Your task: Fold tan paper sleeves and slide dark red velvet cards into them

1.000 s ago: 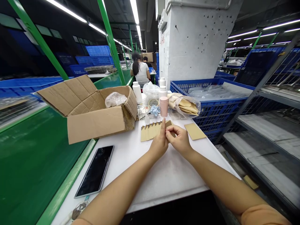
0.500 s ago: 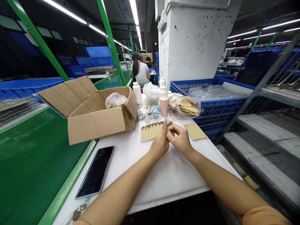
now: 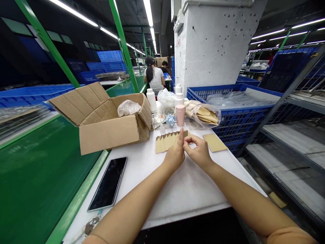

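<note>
Green steel posts and strip lights run down the factory aisle, with a pitted concrete pillar [image 3: 215, 44] to the right and a co-worker [image 3: 154, 79] seated far off. On my smooth white desk [image 3: 182, 200], a kraft card strip [image 3: 167, 141] with a sawtooth edge lies flat just ahead of my hands. My right hand [image 3: 199, 152] is curled, its thumb and forefinger closed on the strip's right end. My left hand [image 3: 174, 156] stands on its side just beside it, forefinger raised straight up; I cannot tell whether it grips the card. A flat kraft card square [image 3: 214, 142] lies to the right. Farther on stand a pink cylindrical bottle [image 3: 180, 115], a white plastic bottle [image 3: 151, 100] and a crinkled clear bag of kraft cards [image 3: 203, 115]. To the left, an open corrugated cardboard box [image 3: 109, 134] with floppy flaps holds a wad of clear plastic [image 3: 128, 108]. Nearer, a black smartphone [image 3: 108, 179] lies on the desk. A blue lattice-walled plastic crate [image 3: 228, 118] sits far right.
</note>
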Demonstrator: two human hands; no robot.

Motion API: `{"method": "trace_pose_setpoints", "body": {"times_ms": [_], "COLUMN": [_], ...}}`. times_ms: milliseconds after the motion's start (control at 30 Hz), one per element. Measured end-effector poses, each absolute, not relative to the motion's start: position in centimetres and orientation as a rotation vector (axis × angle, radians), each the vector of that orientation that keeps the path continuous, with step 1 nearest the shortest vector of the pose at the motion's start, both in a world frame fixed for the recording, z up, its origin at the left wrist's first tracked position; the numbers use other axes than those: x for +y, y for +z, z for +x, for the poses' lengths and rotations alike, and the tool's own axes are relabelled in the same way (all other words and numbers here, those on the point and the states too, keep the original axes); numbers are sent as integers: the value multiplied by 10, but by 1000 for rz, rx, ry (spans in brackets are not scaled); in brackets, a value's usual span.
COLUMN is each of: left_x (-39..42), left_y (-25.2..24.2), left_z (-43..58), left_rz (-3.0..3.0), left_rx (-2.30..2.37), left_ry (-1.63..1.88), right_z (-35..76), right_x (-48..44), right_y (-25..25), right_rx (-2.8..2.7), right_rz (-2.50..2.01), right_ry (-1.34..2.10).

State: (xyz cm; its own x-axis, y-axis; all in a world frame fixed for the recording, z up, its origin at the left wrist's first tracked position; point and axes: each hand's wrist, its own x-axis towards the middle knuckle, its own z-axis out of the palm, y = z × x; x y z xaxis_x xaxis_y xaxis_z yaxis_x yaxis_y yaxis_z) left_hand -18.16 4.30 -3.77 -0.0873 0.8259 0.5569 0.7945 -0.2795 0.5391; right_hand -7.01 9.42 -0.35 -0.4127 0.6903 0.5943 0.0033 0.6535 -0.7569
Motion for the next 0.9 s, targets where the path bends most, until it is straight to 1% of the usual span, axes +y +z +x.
{"method": "trace_pose_setpoints", "body": {"times_ms": [333, 500, 633, 900], "left_x": [44, 43, 42, 42], "left_y": [-38, -40, -39, -40], "left_z": [-180, -178, -178, -177], "left_rz": [2082, 1947, 1940, 1930], "left_rx": [1638, 1708, 1687, 1660], "left_ry": [1429, 1395, 1408, 1407], "right_z": [-72, -75, -75, -74], "right_x": [101, 104, 104, 103], "right_y": [-4, -5, -5, -3], "right_rx": [-1805, -1761, -1752, -1744], "right_rz": [-554, -454, -425, -512], "right_ry": [1062, 1185, 1219, 1227]}}
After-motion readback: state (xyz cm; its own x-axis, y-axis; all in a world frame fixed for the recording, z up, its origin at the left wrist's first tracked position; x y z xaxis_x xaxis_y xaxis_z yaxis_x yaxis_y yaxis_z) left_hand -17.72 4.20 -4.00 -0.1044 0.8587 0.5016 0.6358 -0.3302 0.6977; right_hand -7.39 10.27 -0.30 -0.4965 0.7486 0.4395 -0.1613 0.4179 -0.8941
